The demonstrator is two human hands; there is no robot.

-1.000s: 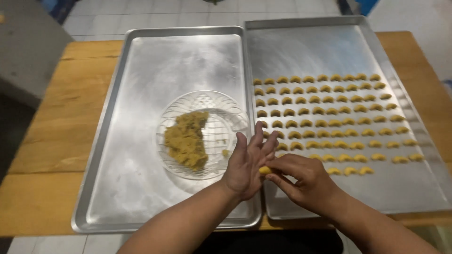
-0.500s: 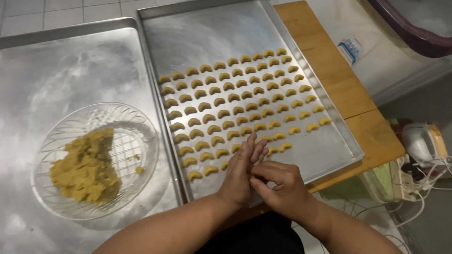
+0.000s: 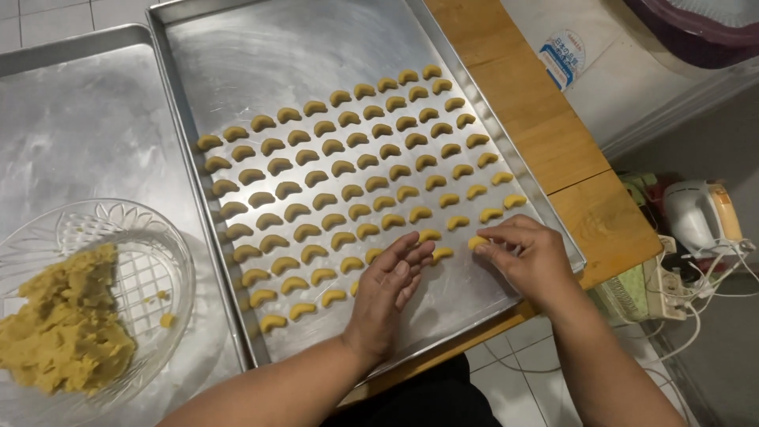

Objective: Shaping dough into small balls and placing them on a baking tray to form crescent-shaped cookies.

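Observation:
Several rows of small yellow crescent-shaped dough pieces (image 3: 348,170) lie on a metal baking tray (image 3: 292,47). My right hand (image 3: 526,257) pinches one dough crescent (image 3: 477,242) at the near right end of the rows, touching the tray. My left hand (image 3: 387,289) rests flat on the tray near its front edge, fingers apart, beside the nearest crescents. A glass bowl (image 3: 170,261) with a lump of yellow dough (image 3: 63,336) sits on a second metal tray (image 3: 71,126) at the left.
Both trays rest on a wooden table (image 3: 545,119). A white hand mixer (image 3: 700,217) with cables lies on the floor at the right. A white surface with a printed sticker (image 3: 565,55) and a dark basin (image 3: 696,24) are at the upper right.
My hands have come apart: the right one moved to the right end of the rows with a dough piece, the left one laid flat on the tray. The view shifted right.

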